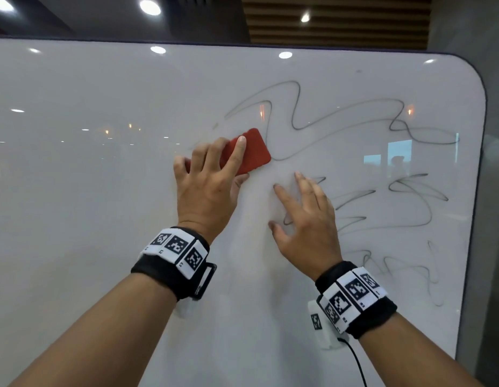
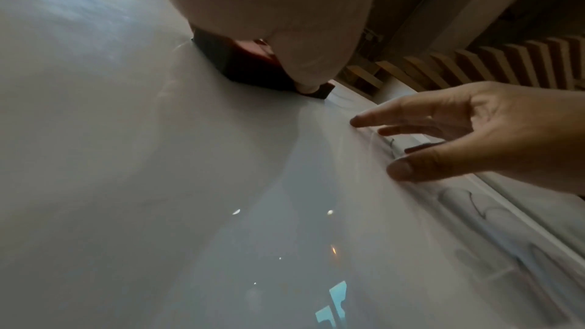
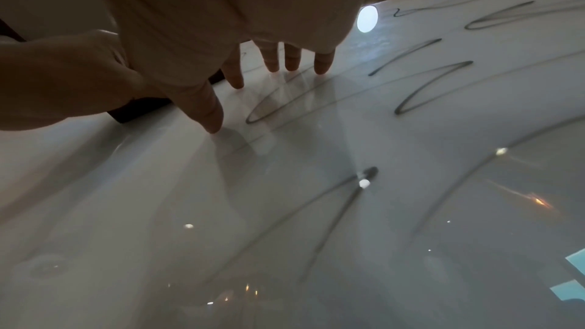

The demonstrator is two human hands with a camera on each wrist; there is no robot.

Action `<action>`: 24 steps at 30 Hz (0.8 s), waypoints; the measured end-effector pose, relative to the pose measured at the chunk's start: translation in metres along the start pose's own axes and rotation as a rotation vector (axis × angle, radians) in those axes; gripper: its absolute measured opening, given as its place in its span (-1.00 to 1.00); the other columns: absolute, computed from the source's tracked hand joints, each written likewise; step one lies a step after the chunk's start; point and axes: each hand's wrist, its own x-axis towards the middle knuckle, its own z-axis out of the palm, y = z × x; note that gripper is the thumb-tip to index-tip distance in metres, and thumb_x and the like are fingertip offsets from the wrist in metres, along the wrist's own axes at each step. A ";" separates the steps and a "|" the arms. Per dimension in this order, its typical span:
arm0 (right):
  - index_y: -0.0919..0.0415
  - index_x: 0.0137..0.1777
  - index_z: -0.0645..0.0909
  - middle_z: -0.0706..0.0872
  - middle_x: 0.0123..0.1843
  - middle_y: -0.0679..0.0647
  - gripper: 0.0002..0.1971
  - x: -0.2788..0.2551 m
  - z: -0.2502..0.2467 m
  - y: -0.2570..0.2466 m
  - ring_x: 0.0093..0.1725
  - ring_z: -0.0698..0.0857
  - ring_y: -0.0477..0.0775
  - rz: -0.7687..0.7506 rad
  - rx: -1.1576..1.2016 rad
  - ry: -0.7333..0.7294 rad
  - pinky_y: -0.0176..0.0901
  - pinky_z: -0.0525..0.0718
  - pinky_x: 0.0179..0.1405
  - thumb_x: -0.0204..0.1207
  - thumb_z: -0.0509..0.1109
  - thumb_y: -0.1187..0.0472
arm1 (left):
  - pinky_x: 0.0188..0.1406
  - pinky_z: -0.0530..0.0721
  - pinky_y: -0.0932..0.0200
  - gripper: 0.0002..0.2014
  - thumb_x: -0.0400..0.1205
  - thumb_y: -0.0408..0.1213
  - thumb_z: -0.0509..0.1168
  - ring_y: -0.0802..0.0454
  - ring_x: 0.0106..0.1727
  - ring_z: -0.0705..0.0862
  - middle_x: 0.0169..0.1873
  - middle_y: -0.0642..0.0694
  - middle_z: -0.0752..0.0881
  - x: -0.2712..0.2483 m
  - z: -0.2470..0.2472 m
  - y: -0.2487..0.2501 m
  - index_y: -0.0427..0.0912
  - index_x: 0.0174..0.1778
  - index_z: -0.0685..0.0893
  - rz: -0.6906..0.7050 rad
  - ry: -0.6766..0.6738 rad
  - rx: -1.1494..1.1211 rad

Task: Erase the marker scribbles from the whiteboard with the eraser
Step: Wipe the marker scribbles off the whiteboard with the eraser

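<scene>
A glossy whiteboard (image 1: 103, 191) stands upright in front of me. Grey marker scribbles (image 1: 382, 152) cover its right half; the left half is wiped. My left hand (image 1: 212, 174) grips a red eraser (image 1: 254, 152) and presses it flat to the board at the left end of the upper scribble. In the left wrist view the eraser's dark felt (image 2: 253, 69) lies on the board under my palm. My right hand (image 1: 304, 216) rests on the board with straight, spread fingers (image 3: 215, 119), just left of the middle scribbles (image 3: 316, 99), holding nothing.
The board's rounded dark frame (image 1: 478, 169) runs down the right side, with a grey wall beyond. Ceiling lights and a slatted wooden ceiling (image 1: 337, 20) are above. A black cable (image 1: 357, 364) hangs from my right wristband.
</scene>
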 end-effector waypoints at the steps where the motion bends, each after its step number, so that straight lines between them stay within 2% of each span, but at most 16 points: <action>1: -0.01 0.57 0.48 0.33 0.67 0.21 -0.29 0.000 0.000 -0.001 0.65 0.26 0.22 0.005 0.002 -0.003 0.18 0.32 0.57 0.39 0.57 0.03 | 0.15 0.45 -0.25 -0.43 0.63 -0.03 0.36 -0.14 0.32 0.43 0.37 -0.11 0.58 0.000 0.000 0.000 -0.01 0.59 0.47 0.013 -0.008 0.012; 5: -0.03 0.58 0.47 0.32 0.68 0.19 -0.29 0.001 -0.001 -0.001 0.65 0.24 0.21 0.018 -0.002 -0.020 0.16 0.30 0.57 0.40 0.56 0.01 | 0.13 0.44 -0.23 -0.44 0.67 -0.03 0.29 -0.16 0.34 0.42 0.41 -0.12 0.54 0.005 -0.007 -0.013 -0.04 0.62 0.42 0.182 -0.070 0.058; 6: -0.04 0.58 0.47 0.32 0.68 0.19 -0.29 0.001 -0.001 -0.001 0.65 0.24 0.20 0.024 0.000 -0.021 0.16 0.31 0.56 0.39 0.56 0.01 | 0.15 0.43 -0.23 -0.44 0.67 -0.05 0.28 -0.16 0.35 0.42 0.42 -0.11 0.53 0.009 -0.008 -0.018 -0.02 0.62 0.42 0.178 -0.074 0.061; 9: -0.05 0.56 0.49 0.33 0.68 0.18 -0.28 0.001 -0.002 -0.003 0.64 0.25 0.20 0.037 0.010 -0.024 0.16 0.32 0.54 0.37 0.58 0.02 | 0.16 0.40 -0.22 -0.43 0.62 -0.09 0.31 -0.15 0.34 0.42 0.40 -0.09 0.55 0.018 -0.012 -0.017 0.01 0.60 0.45 -0.043 -0.036 0.004; 10: -0.05 0.56 0.48 0.33 0.67 0.18 -0.28 0.002 -0.002 -0.004 0.64 0.25 0.20 0.040 0.008 -0.027 0.16 0.32 0.55 0.36 0.58 0.02 | 0.16 0.40 -0.22 -0.43 0.61 -0.09 0.32 -0.15 0.33 0.43 0.40 -0.08 0.55 0.018 -0.013 -0.012 0.01 0.59 0.45 -0.044 -0.049 -0.004; 13: -0.03 0.56 0.48 0.36 0.66 0.19 -0.26 0.004 -0.004 -0.004 0.63 0.28 0.23 0.042 -0.009 -0.036 0.19 0.33 0.55 0.35 0.60 0.01 | 0.18 0.44 -0.24 -0.45 0.65 -0.07 0.32 -0.17 0.35 0.49 0.42 -0.07 0.54 0.007 -0.013 -0.004 0.01 0.59 0.44 0.262 -0.138 0.028; 14: -0.03 0.55 0.49 0.36 0.65 0.20 -0.26 0.004 -0.005 -0.004 0.62 0.29 0.23 0.044 -0.011 -0.038 0.20 0.34 0.54 0.34 0.61 0.01 | 0.19 0.45 -0.26 -0.46 0.66 -0.06 0.32 -0.18 0.35 0.50 0.42 -0.08 0.54 0.007 -0.013 -0.006 0.01 0.59 0.45 0.322 -0.146 0.032; 15: -0.03 0.55 0.49 0.37 0.65 0.20 -0.26 0.005 -0.005 -0.004 0.61 0.29 0.24 0.045 -0.011 -0.038 0.21 0.36 0.53 0.33 0.61 0.01 | 0.19 0.45 -0.26 -0.46 0.66 -0.06 0.32 -0.18 0.35 0.50 0.42 -0.08 0.54 0.008 -0.014 -0.009 0.01 0.59 0.45 0.323 -0.139 0.031; 16: -0.03 0.54 0.50 0.38 0.64 0.20 -0.27 0.005 -0.006 -0.004 0.60 0.30 0.24 0.043 -0.011 -0.036 0.22 0.38 0.52 0.33 0.62 0.01 | 0.19 0.45 -0.26 -0.46 0.65 -0.07 0.34 -0.17 0.35 0.50 0.41 -0.08 0.54 0.011 -0.013 -0.011 0.02 0.58 0.46 0.283 -0.121 0.027; 19: -0.04 0.51 0.52 0.39 0.63 0.19 -0.28 0.006 -0.007 -0.004 0.58 0.31 0.24 0.040 -0.005 -0.036 0.23 0.41 0.49 0.31 0.63 0.02 | 0.16 0.43 -0.24 -0.42 0.60 -0.09 0.38 -0.15 0.33 0.45 0.38 -0.08 0.56 0.019 -0.012 -0.012 0.03 0.57 0.47 0.042 -0.068 -0.012; 21: -0.04 0.50 0.53 0.40 0.62 0.19 -0.29 0.006 -0.007 -0.003 0.57 0.32 0.24 0.039 -0.009 -0.038 0.23 0.42 0.48 0.30 0.63 0.02 | 0.15 0.42 -0.23 -0.42 0.59 -0.10 0.38 -0.15 0.32 0.45 0.38 -0.08 0.57 0.020 -0.012 -0.008 0.03 0.57 0.48 0.006 -0.056 -0.023; 22: -0.03 0.49 0.54 0.41 0.61 0.19 -0.29 0.006 -0.007 -0.003 0.57 0.32 0.24 0.037 -0.011 -0.037 0.22 0.42 0.48 0.30 0.64 0.02 | 0.15 0.43 -0.23 -0.43 0.60 -0.09 0.36 -0.16 0.32 0.46 0.38 -0.08 0.56 0.017 -0.011 -0.005 0.03 0.57 0.48 0.076 -0.068 -0.015; 24: -0.02 0.45 0.56 0.42 0.60 0.18 -0.33 0.007 -0.007 -0.002 0.56 0.33 0.24 0.033 -0.013 -0.034 0.19 0.41 0.48 0.30 0.64 0.02 | 0.17 0.45 -0.24 -0.48 0.65 -0.08 0.33 -0.18 0.33 0.50 0.40 -0.09 0.56 0.011 -0.009 -0.004 0.01 0.57 0.48 0.305 -0.098 0.012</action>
